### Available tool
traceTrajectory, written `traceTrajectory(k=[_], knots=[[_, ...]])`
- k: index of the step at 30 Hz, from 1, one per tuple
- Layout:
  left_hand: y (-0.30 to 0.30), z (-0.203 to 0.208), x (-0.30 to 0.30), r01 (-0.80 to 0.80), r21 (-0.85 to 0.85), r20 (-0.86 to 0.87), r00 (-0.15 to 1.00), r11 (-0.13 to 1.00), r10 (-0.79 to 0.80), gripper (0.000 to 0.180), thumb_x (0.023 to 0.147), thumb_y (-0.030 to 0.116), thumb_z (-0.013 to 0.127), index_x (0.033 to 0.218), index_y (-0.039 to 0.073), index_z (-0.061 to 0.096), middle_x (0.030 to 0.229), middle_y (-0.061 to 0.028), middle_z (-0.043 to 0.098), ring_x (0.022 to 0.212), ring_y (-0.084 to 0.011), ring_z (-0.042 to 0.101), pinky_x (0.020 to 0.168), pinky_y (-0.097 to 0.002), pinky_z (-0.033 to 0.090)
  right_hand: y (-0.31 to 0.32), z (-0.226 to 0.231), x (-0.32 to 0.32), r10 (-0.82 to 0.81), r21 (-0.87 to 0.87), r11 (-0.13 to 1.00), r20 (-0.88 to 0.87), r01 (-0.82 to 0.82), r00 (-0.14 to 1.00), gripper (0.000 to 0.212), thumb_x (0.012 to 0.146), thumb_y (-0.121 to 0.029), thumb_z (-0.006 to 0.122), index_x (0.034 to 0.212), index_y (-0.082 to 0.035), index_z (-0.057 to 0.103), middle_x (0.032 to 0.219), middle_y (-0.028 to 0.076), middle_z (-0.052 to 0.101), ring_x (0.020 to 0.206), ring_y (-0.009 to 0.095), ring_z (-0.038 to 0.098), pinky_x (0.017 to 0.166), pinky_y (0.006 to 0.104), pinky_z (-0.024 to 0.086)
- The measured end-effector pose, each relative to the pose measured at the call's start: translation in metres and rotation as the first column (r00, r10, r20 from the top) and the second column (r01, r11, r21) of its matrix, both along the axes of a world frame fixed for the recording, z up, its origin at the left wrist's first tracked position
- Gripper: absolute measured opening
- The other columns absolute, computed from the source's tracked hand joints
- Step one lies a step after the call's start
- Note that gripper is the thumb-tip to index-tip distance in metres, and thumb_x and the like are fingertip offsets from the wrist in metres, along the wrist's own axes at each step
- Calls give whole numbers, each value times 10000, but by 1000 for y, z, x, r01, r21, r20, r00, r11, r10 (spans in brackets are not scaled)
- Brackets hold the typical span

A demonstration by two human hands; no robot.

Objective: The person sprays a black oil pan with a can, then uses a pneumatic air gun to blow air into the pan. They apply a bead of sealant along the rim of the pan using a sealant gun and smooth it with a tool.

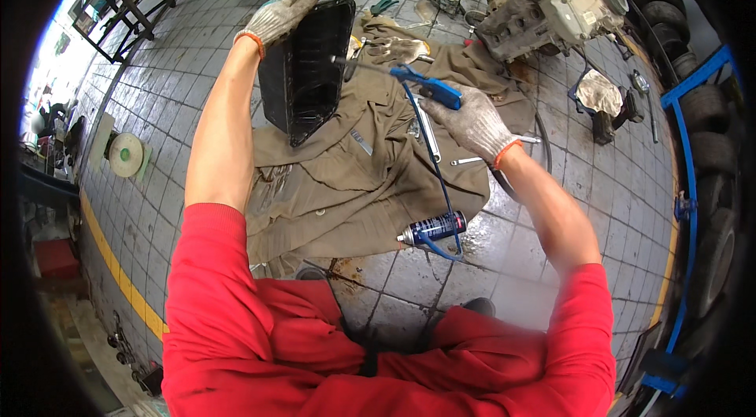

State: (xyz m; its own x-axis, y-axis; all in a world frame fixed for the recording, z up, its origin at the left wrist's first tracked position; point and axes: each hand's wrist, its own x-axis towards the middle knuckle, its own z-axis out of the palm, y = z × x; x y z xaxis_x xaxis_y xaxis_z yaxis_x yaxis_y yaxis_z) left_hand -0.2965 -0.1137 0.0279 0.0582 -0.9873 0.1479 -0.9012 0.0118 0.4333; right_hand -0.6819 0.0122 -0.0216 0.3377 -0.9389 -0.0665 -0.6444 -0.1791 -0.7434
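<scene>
One gloved left hand (282, 17) was closed over the upper edge of a black pan (275, 86), holding it tilted up with its hollow side turned rightward. The gloved right hand (471, 124) was wrapped round a blue air gun (446, 94), whose thin nozzle pointed left at the hollow; whether the tip touched could not be told. Both forearms reached forward, the right one slanting inward. The pan was below the left hand and left of the right, over a brown cloth (331, 181).
</scene>
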Motion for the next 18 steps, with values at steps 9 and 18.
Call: traceTrajectory(k=[9, 18], knots=[[-7, -2, 4, 32, 47, -12, 999, 998, -31, 918, 998, 821, 476, 1520, 82, 628, 1466, -236, 668, 1406, -395, 595, 1159, -460, 447, -3, 0, -7, -20, 28, 999, -5, 20, 1000, 451, 996, -445, 751, 1218, -52, 751, 899, 177, 756, 822, 306, 719, 823, 421, 556], [-2, 0, 2, 6, 41, -25, 1000, 999, -5, 960, 984, 837, 485, 1552, 70, 594, 1492, -238, 652, 1407, -389, 600, 1162, -445, 444, 0, -7, -13, -31, -108, 994, 15, 32, 999, 448, 1014, -425, 744, 1235, -35, 739, 847, 151, 740, 777, 285, 717, 758, 419, 552]])
